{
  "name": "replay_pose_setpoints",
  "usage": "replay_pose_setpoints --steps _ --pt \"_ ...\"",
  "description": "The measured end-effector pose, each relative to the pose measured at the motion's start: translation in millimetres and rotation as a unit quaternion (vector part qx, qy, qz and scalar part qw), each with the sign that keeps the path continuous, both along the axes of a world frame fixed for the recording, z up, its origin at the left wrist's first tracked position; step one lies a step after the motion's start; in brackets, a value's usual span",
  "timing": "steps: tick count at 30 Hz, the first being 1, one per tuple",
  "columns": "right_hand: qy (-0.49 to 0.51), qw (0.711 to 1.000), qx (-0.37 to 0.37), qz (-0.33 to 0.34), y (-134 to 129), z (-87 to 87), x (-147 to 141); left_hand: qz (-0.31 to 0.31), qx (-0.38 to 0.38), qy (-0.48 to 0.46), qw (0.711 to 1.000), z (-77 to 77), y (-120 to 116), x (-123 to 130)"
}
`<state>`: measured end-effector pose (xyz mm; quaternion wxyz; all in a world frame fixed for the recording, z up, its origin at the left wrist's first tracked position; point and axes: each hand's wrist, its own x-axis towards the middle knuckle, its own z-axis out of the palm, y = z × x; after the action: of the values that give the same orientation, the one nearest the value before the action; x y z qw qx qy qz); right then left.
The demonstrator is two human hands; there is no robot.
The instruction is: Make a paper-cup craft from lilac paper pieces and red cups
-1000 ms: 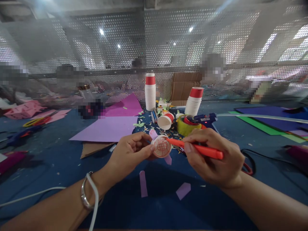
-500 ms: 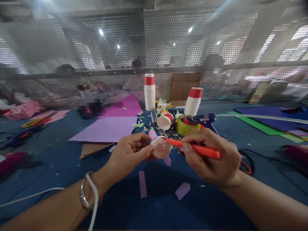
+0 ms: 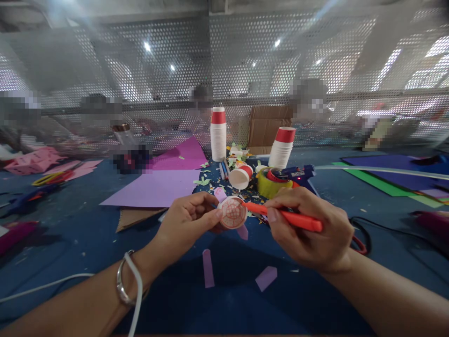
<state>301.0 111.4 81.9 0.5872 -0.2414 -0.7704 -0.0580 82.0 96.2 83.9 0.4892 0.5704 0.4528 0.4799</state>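
My left hand pinches a paper cup by its edge, its round bottom turned toward me. Orange-red crossing lines are drawn on that bottom. Purple paper strips stick out from behind the cup at upper left and lower right. My right hand grips an orange marker, whose tip is at the upper right edge of the cup's bottom. Below, on the blue table, lie two loose purple paper pieces, a narrow strip and a wider pointed one.
Behind my hands are a tall cup stack, a shorter leaning stack, a tipped cup, yellow tape and a blue glue gun. Purple sheets lie left, coloured sheets right. A white cord crosses my left wrist.
The cup has shifted slightly left and up with my left hand. My right hand and the marker have barely moved, and the tip stays by the cup's edge.
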Motion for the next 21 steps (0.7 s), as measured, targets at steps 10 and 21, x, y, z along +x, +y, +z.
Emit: replay_pose_setpoints --steps 10,21 --pt "-0.003 1.0 -0.015 0.007 -3.3 2.8 -1.8 -0.013 0.003 -0.013 1.0 -0.5 -0.6 0.4" --pt "-0.007 1.0 -0.011 0.01 -2.8 3.9 -3.9 -0.032 -0.014 -0.012 0.999 1.7 0.0 2.1"
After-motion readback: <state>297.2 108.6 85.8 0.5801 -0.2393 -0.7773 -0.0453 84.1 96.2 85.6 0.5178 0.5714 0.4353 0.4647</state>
